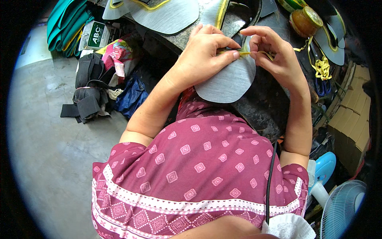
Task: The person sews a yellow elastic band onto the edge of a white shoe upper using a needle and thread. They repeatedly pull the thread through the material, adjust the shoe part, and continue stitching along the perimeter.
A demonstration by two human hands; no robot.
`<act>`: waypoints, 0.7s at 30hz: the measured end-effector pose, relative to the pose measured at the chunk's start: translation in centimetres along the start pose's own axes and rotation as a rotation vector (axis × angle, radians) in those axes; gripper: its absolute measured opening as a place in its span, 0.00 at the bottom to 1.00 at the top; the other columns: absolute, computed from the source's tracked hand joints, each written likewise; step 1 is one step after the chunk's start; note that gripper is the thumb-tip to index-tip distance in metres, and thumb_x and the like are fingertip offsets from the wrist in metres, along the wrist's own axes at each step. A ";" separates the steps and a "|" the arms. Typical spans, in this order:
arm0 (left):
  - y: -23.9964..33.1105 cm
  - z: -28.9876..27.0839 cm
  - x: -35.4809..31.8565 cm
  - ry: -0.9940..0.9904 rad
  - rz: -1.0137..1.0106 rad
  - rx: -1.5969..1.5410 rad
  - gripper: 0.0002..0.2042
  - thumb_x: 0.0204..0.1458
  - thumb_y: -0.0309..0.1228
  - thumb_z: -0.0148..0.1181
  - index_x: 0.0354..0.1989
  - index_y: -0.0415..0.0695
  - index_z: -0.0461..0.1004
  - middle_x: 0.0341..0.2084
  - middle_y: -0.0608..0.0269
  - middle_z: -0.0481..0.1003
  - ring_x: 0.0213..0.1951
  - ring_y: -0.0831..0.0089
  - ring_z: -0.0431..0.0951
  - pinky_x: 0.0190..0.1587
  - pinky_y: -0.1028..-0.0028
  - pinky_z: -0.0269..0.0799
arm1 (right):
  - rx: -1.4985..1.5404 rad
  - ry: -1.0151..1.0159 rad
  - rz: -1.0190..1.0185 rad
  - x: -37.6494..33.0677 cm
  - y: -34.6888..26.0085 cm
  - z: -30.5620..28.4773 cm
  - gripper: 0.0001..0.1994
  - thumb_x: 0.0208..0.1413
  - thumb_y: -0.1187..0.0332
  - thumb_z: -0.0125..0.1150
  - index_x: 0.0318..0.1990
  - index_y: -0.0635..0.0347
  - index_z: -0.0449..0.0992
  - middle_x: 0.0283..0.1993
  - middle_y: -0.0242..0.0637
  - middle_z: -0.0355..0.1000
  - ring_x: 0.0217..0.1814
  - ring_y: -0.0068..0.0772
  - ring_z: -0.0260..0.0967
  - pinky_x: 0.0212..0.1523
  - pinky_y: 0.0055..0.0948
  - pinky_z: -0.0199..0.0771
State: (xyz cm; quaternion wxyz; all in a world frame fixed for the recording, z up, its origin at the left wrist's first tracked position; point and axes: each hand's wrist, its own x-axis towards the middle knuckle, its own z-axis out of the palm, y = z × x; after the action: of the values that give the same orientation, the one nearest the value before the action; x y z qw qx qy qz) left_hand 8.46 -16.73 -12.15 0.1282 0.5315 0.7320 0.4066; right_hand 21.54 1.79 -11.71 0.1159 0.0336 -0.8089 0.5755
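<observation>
A grey rounded sheet piece (227, 84), with a narrow yellow strip (245, 53) along its upper edge, lies in front of me at the table's near side. My left hand (209, 51) grips that edge, thumb on top and fingers on the far side. To the right, my right hand (274, 51) pinches the yellow strip between thumb and bent fingers, its index finger reaching over the piece. A loop of the strip shows beside the right palm. What lies under the left fingers is hidden.
Similar yellow-edged grey pieces (167, 18) lie at the back. On the right are an amber jar (305, 22), a tangled yellow ribbon (323, 68), blue-handled scissors (322, 87), cardboard (354, 111) and a fan (343, 211). Green fabric (65, 26) and black strips (90, 105) are left.
</observation>
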 end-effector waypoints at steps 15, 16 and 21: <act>0.9 0.0 0.7 -0.066 0.012 0.062 0.11 0.49 0.35 0.66 0.36 0.40 0.78 0.33 0.59 0.73 0.44 0.65 0.71 0.52 0.68 0.64 | -0.164 0.074 -0.064 0.1 0.9 0.7 0.18 0.50 0.84 0.59 0.48 0.59 0.71 0.31 0.29 0.66 0.33 0.16 0.65 0.37 0.19 0.70; 1.0 0.1 0.8 -0.068 0.014 0.079 0.11 0.50 0.34 0.66 0.36 0.40 0.78 0.33 0.59 0.74 0.44 0.65 0.71 0.52 0.68 0.64 | -0.145 0.056 -0.041 0.1 0.7 0.6 0.18 0.49 0.84 0.60 0.48 0.59 0.71 0.31 0.28 0.66 0.34 0.16 0.65 0.37 0.19 0.70; 2.0 -1.0 1.3 -0.059 -0.026 -0.236 0.08 0.55 0.28 0.63 0.40 0.38 0.76 0.35 0.67 0.74 0.41 0.78 0.72 0.47 0.77 0.66 | 0.046 0.017 -0.096 0.0 -1.5 -0.7 0.22 0.51 0.83 0.64 0.54 0.62 0.69 0.41 0.29 0.69 0.43 0.17 0.68 0.46 0.19 0.69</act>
State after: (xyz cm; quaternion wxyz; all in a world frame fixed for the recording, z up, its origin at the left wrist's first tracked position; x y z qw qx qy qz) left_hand 8.64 -15.79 -9.76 0.2167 0.5151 0.6816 0.4723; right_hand 21.89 1.98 -10.09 0.1493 0.0700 -0.7919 0.5880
